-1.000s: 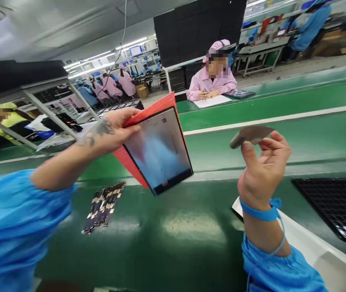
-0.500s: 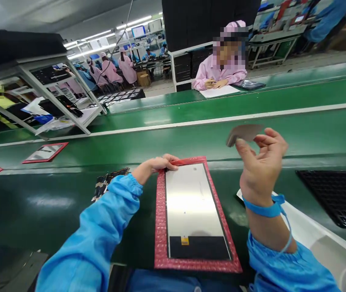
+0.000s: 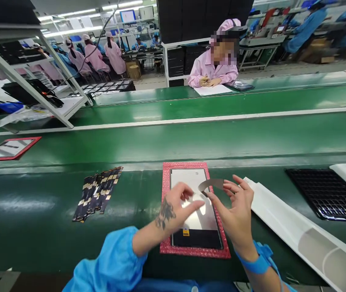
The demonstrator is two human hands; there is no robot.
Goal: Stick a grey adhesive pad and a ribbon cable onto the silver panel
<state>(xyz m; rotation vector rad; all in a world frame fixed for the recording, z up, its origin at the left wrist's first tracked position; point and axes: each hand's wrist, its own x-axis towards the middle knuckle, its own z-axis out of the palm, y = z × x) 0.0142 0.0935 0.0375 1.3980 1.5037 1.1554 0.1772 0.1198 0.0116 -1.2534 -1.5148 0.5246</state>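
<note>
My right hand (image 3: 235, 213) pinches a thin grey strip (image 3: 212, 183) that curves over to the left. My left hand (image 3: 177, 209) is just left of the strip, fingers apart and nothing visible in it. Below both hands lies a flat screen panel (image 3: 188, 176), silvery with a black band and a small yellow label (image 3: 185, 232) at its near end. Red bubble wrap (image 3: 166, 202) lies under the panel and shows around its edges. The hands cover part of the panel's middle.
Several black-and-gold flat strips (image 3: 98, 192) lie to the left. A long white tray (image 3: 282, 215) and a black gridded tray (image 3: 328, 192) are at right. Another red-edged panel (image 3: 10, 148) rests far left. Across the green bench (image 3: 124, 142) sits a person in pink (image 3: 212, 67).
My left hand has let go of the panel's far edge and come in toward the strip. My right hand has brought the strip down and left over the panel.
</note>
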